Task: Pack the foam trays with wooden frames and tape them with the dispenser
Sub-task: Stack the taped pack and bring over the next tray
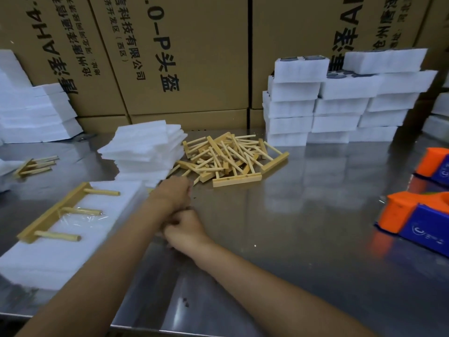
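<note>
Head view looks down on a shiny steel table [279,215] with both bare forearms reaching in from the bottom edge. Left hand [173,192] sits mid-table, fingers curled into a fist shape; blurred, cannot tell if it grips anything. Right hand [184,228] is just below and touching the left wrist area, fingers also curled inward; what they close on is hidden, cannot tell.

Foam tray [60,249] lies flat at left-front of the table, beside the left forearm. One wooden frame [52,214], a bar with three pegs, rests on top of that tray, pegs pointing right, with a strip of clear tape [80,216] across the middle peg.

Loose pile of wooden frames [227,158] lies centre-back, just beyond the left hand. Stack of thin foam sheets [145,152] stands just left of the pile, touching its edge. Small bundle of pegs [36,164] lies far left.

Tall stack of foam blocks [340,103] at back right, some with dark round parts on top. More foam blocks [34,115] stacked at back left. Two orange-and-blue tape dispensers [420,215] sit at the right edge, well apart from the hands. Brown cardboard boxes [194,52] with printed characters form the back wall.
</note>
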The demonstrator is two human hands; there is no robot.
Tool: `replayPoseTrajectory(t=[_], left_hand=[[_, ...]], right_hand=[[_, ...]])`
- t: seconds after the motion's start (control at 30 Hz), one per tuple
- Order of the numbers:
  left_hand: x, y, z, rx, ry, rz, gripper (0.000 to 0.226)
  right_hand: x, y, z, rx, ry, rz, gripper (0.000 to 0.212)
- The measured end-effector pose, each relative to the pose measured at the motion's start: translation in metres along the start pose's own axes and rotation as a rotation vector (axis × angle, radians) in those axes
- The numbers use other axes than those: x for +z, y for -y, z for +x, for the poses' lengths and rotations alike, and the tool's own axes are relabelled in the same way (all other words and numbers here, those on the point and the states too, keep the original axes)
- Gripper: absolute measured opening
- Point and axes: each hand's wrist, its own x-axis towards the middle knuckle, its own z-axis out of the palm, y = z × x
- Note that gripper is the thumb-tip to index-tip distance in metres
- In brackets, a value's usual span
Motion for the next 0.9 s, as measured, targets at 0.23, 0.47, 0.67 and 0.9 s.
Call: replayPoseTrajectory(t=[0.23, 0.47, 0.67, 0.9], left_hand=[[0.014, -0.05, 0.001, 0.091, -0.253, -0.238, 0.015], [0.018, -0.078, 0.012, 0.267, -0.186, -0.217, 0.034], [0.007, -0.05, -0.023, 0.103, -0.289, 0.204, 0.042], [0.028, -0.001, -0.066, -0.025, -0.304, 0.636, 0.03]], right_hand=[[-0.054, -0.025, -0.012, 0.029, -0.036, 0.121, 0.021], [-0.072, -0.038, -0.01, 0.016, -0.062, 0.219, 0.036], [-0.076, -0.042, -0.012, -0.001, -0.045, 0.225, 0.032], [-0.078, -0.039, -0.015, 0.011, -0.046, 0.22, 0.025]])
